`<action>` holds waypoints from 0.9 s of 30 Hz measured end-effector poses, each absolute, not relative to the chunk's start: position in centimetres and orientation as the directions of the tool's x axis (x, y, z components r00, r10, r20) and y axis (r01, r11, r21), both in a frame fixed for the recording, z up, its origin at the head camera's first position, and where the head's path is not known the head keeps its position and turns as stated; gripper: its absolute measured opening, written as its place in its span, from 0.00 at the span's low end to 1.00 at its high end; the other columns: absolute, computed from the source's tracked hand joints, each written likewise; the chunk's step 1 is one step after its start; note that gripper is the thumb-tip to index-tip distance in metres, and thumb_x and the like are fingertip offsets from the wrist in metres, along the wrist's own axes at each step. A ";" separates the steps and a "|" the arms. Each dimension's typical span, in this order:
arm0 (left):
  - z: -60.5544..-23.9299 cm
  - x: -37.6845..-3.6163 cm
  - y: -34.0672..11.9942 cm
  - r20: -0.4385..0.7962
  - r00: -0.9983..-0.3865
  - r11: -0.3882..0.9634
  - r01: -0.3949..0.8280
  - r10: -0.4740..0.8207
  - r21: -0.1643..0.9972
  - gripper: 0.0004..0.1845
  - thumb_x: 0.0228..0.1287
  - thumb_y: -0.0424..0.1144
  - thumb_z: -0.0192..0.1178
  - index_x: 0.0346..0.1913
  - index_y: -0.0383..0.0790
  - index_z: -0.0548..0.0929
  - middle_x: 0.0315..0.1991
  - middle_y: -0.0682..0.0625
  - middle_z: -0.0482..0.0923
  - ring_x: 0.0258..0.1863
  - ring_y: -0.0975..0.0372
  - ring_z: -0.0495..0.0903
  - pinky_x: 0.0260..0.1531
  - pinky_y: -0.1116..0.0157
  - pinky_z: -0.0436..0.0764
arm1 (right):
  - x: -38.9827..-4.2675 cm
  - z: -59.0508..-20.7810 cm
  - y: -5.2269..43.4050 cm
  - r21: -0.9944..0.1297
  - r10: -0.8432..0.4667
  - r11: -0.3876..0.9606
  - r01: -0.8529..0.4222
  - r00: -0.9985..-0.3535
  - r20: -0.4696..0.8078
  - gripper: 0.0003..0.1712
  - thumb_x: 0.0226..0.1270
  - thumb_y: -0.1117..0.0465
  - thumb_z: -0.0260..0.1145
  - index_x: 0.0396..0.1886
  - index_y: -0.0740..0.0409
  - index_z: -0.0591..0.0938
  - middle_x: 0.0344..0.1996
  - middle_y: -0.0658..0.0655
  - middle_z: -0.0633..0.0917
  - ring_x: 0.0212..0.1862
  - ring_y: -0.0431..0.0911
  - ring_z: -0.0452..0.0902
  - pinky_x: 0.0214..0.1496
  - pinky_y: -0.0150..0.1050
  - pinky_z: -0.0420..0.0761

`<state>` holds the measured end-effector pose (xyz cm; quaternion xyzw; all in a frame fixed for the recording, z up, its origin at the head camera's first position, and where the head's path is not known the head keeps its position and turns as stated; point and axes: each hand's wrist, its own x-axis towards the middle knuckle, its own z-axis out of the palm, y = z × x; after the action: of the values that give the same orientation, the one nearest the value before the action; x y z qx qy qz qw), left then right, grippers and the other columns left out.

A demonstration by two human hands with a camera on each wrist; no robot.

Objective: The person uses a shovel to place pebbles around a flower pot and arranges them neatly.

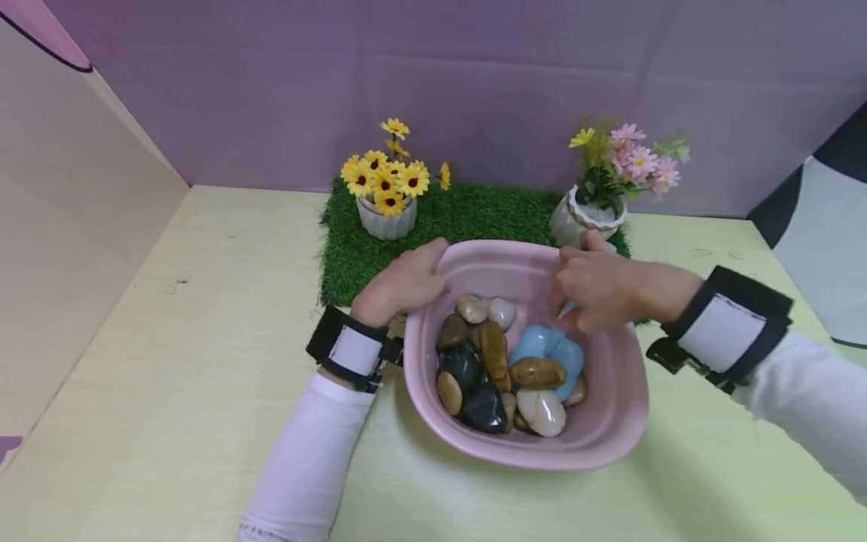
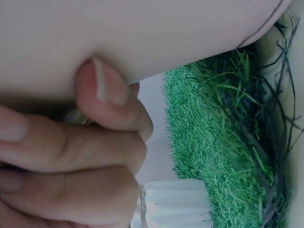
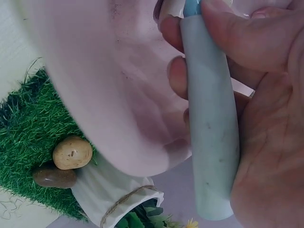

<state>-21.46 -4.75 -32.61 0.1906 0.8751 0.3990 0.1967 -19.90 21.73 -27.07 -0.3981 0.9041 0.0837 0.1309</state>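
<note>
Pink bowl [image 1: 609,421] of stones [image 1: 504,369] sits on the table [image 1: 203,376], far rim touching the grass mat [image 1: 474,214]. Left hand [image 1: 403,284] curls over the rim, steadying it. Right hand [image 1: 603,290] fingers clamp a pale blue handle [image 3: 211,128] against the inner wall

My head camera looks forward and down from above the table [image 1: 169,361], taking in both forearms, the pink bowl [image 1: 609,421] and the grass mat [image 1: 474,214] against the back wall; my left wrist camera sits pressed close to the bowl's outer wall [image 2: 142,33], fingers [image 2: 71,156] filling its lower left, facing the mat [image 2: 213,142]; my right wrist camera is just as near, looking along the palm at the bowl [image 3: 109,85]; all three share bowl and mat [image 3: 28,128].
</note>
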 end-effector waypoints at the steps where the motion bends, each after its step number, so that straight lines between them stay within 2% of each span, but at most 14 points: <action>1: -32.6 -21.4 -4.7 -0.193 -0.850 0.604 0.172 0.490 0.778 0.13 0.70 0.31 0.47 0.56 0.39 0.68 0.41 0.39 0.77 0.26 0.55 0.85 0.20 0.65 0.84 | -19.9 -27.1 21.8 0.045 -0.695 0.672 -0.740 -0.650 -0.308 0.05 0.49 0.53 0.75 0.28 0.36 0.89 0.27 0.37 0.85 0.36 0.41 0.65 0.49 0.53 0.59; 4: -32.6 -21.4 -4.7 -0.194 -0.848 0.597 0.167 0.492 0.785 0.13 0.70 0.31 0.47 0.55 0.39 0.68 0.41 0.39 0.77 0.26 0.55 0.85 0.20 0.65 0.84 | -19.9 -27.2 22.0 0.028 -0.696 0.673 -0.739 -0.646 -0.314 0.05 0.50 0.53 0.75 0.28 0.35 0.89 0.29 0.37 0.86 0.37 0.41 0.67 0.51 0.55 0.58; 11: -32.7 -21.5 -4.7 -0.149 -0.848 0.594 0.221 0.509 0.773 0.11 0.67 0.30 0.49 0.51 0.37 0.69 0.37 0.39 0.76 0.26 0.55 0.84 0.21 0.65 0.84 | -19.7 -27.4 22.3 -0.019 -0.700 0.673 -0.739 -0.629 -0.339 0.06 0.51 0.53 0.74 0.25 0.31 0.87 0.28 0.34 0.84 0.38 0.40 0.68 0.48 0.51 0.56; 18: -32.8 -21.6 -4.8 -0.145 -0.844 0.595 0.233 0.517 0.769 0.11 0.67 0.30 0.48 0.51 0.37 0.68 0.36 0.40 0.75 0.25 0.56 0.83 0.21 0.65 0.83 | -19.6 -27.6 23.0 -0.023 -0.713 0.662 -0.749 -0.620 -0.328 0.05 0.52 0.52 0.74 0.27 0.31 0.88 0.31 0.36 0.85 0.41 0.42 0.72 0.47 0.51 0.57; 27: -32.6 -21.6 -4.8 -0.158 -0.841 0.601 0.226 0.518 0.766 0.11 0.69 0.31 0.48 0.52 0.37 0.68 0.37 0.40 0.75 0.24 0.56 0.82 0.20 0.66 0.82 | -19.6 -27.6 23.6 -0.086 -0.714 0.676 -0.732 -0.621 -0.324 0.07 0.53 0.53 0.74 0.29 0.30 0.88 0.33 0.33 0.85 0.44 0.42 0.72 0.48 0.50 0.55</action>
<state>-21.60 -4.83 -32.65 0.2126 0.8753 0.3926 0.1858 -19.59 23.63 -27.57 -0.4019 0.8998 0.0274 0.1677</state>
